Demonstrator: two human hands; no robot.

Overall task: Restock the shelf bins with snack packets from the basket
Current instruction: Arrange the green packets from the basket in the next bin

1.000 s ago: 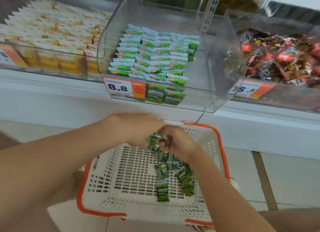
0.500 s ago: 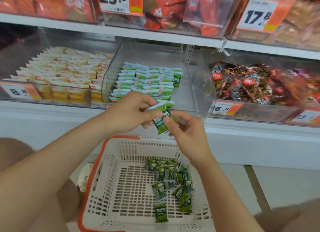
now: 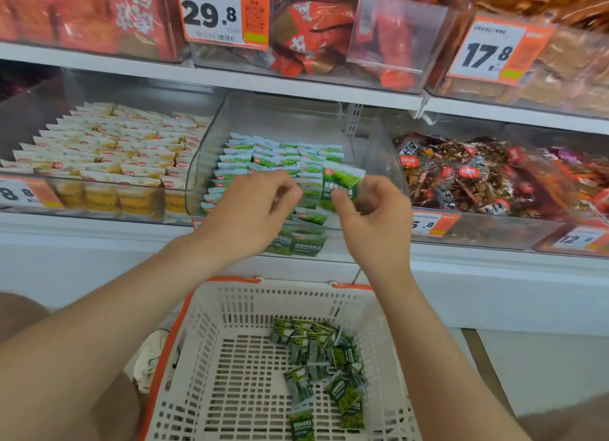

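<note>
Above the front edge of the bin (image 3: 375,157), right grip (image 3: 372,216) pinches a green packet (image 3: 342,183); left grip (image 3: 250,213) curled, hold unclear.

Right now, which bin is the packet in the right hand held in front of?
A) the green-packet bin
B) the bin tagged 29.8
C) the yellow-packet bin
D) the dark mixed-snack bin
A: the right hand pinches a green packet in front of the middle bin, whose rows of packets match it.
</note>
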